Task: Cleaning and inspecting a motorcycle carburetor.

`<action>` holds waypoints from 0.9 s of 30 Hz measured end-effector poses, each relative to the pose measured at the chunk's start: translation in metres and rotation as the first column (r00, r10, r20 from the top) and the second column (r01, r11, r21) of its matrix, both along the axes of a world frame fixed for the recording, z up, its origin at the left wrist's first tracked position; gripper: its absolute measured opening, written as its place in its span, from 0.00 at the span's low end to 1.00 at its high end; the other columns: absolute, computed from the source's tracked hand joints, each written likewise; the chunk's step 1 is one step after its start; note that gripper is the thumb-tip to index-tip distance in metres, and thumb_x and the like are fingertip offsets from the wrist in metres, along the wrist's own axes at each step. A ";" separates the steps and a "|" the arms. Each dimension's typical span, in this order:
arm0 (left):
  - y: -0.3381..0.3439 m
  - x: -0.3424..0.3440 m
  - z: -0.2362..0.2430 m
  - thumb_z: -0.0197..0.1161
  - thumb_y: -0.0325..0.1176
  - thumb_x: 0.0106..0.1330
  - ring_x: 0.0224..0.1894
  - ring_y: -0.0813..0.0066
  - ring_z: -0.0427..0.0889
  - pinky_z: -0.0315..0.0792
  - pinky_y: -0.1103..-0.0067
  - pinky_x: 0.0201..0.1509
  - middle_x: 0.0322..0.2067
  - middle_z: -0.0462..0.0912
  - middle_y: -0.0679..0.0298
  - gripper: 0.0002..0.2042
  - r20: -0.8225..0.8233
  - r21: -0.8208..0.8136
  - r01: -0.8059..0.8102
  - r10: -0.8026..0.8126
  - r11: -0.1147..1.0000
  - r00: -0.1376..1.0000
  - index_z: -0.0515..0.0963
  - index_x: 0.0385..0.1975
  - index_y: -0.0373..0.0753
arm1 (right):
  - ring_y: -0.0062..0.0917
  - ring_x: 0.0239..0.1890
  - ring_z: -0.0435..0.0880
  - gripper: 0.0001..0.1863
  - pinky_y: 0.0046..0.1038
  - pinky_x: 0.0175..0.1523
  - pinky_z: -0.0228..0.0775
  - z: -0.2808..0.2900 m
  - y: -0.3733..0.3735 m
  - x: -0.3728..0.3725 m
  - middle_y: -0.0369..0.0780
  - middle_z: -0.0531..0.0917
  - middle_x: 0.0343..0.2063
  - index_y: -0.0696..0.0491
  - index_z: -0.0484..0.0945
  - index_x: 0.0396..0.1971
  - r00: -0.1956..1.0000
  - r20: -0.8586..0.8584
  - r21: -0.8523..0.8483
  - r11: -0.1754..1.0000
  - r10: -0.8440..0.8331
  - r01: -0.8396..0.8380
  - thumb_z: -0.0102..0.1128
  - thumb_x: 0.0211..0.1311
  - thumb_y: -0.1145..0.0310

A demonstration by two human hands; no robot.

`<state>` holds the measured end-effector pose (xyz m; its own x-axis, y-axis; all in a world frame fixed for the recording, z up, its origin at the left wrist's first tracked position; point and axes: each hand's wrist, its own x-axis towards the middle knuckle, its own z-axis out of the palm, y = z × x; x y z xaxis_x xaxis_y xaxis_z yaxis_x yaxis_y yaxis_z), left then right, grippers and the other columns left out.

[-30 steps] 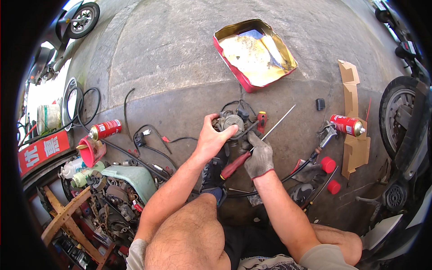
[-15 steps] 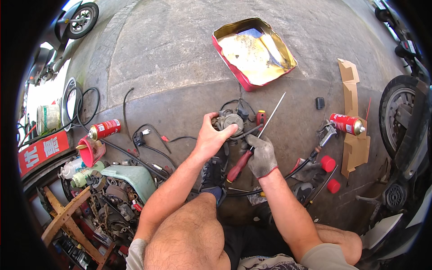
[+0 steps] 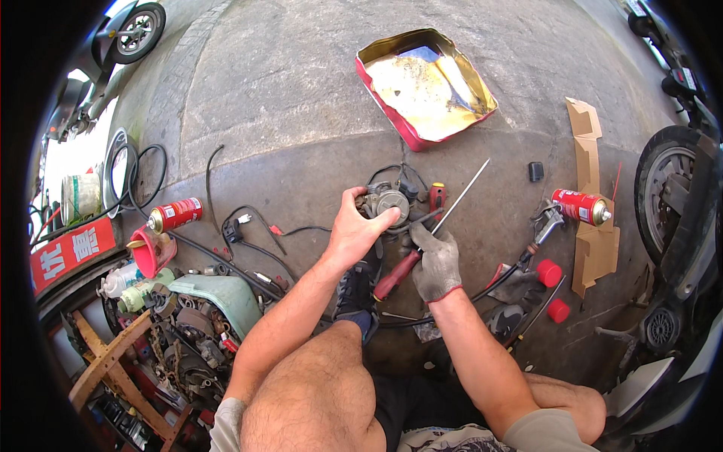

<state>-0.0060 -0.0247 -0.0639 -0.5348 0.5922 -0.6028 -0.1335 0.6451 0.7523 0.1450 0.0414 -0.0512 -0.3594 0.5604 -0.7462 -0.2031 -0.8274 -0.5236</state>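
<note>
My bare left hand (image 3: 357, 230) is closed around a grey metal carburetor (image 3: 392, 203), its thumb on the round cap. A black hose and thin cables come off the carburetor. On my right hand (image 3: 437, 265) is a grey work glove; the fingers grip a long screwdriver (image 3: 397, 276) near where its red handle meets the shaft. The bright shaft slants up and to the right, past the carburetor, with its tip in free air. A second, shorter screwdriver (image 3: 437, 196) with a red and yellow handle lies just right of the carburetor.
Beyond my hands sits a red-sided tray (image 3: 410, 135) with oily liquid. Red spray cans lie left (image 3: 178, 215) and right (image 3: 580, 206). Nearer on the right are an air gun (image 3: 548, 224) and flattened cardboard (image 3: 595, 260). A bin of greasy parts (image 3: 188, 339) stands at left.
My right hand has shifted slightly, and the screwdriver's tip has swung a little to the right, its handle a little to the left. My left hand keeps its hold on the carburetor.
</note>
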 end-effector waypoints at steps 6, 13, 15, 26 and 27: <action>-0.003 0.000 -0.004 0.77 0.51 0.55 0.61 0.59 0.77 0.70 0.70 0.66 0.58 0.76 0.43 0.47 0.011 0.023 -0.011 0.011 1.000 1.000 0.60 0.67 0.27 | 0.21 0.26 0.80 0.05 0.25 0.33 0.73 -0.009 -0.003 0.000 0.34 0.84 0.29 0.54 0.82 0.41 0.993 0.105 0.055 0.997 0.053 -0.059 0.66 0.67 0.73; -0.003 0.000 -0.004 0.77 0.51 0.55 0.61 0.59 0.77 0.69 0.70 0.67 0.58 0.76 0.44 0.47 0.006 0.013 -0.002 0.002 1.000 1.000 0.61 0.67 0.27 | 0.20 0.24 0.79 0.03 0.24 0.31 0.71 -0.012 -0.001 0.004 0.33 0.83 0.27 0.53 0.83 0.38 0.986 0.155 0.070 0.995 0.054 -0.066 0.66 0.68 0.72; -0.002 0.001 -0.003 0.77 0.51 0.55 0.61 0.59 0.77 0.69 0.70 0.67 0.58 0.76 0.43 0.47 0.004 0.007 -0.002 0.002 1.000 1.000 0.61 0.67 0.27 | 0.20 0.24 0.78 0.03 0.24 0.31 0.70 -0.010 0.000 0.004 0.33 0.83 0.27 0.53 0.83 0.38 0.989 0.141 0.061 0.997 0.044 -0.053 0.66 0.68 0.71; -0.002 0.004 -0.001 0.77 0.50 0.54 0.60 0.59 0.77 0.70 0.70 0.66 0.57 0.76 0.44 0.46 -0.009 0.025 -0.005 0.005 1.000 1.000 0.62 0.66 0.27 | 0.19 0.25 0.78 0.03 0.24 0.32 0.70 -0.003 -0.002 -0.002 0.33 0.82 0.26 0.55 0.82 0.37 0.976 0.211 0.071 0.996 0.043 -0.059 0.65 0.66 0.72; -0.002 0.003 -0.002 0.77 0.50 0.54 0.61 0.59 0.77 0.70 0.70 0.66 0.58 0.76 0.44 0.46 -0.014 0.024 0.000 0.000 1.000 1.000 0.62 0.66 0.27 | 0.19 0.25 0.78 0.03 0.24 0.32 0.70 -0.003 -0.002 -0.002 0.33 0.82 0.26 0.55 0.82 0.37 0.977 0.211 0.071 0.996 0.043 -0.059 0.65 0.66 0.72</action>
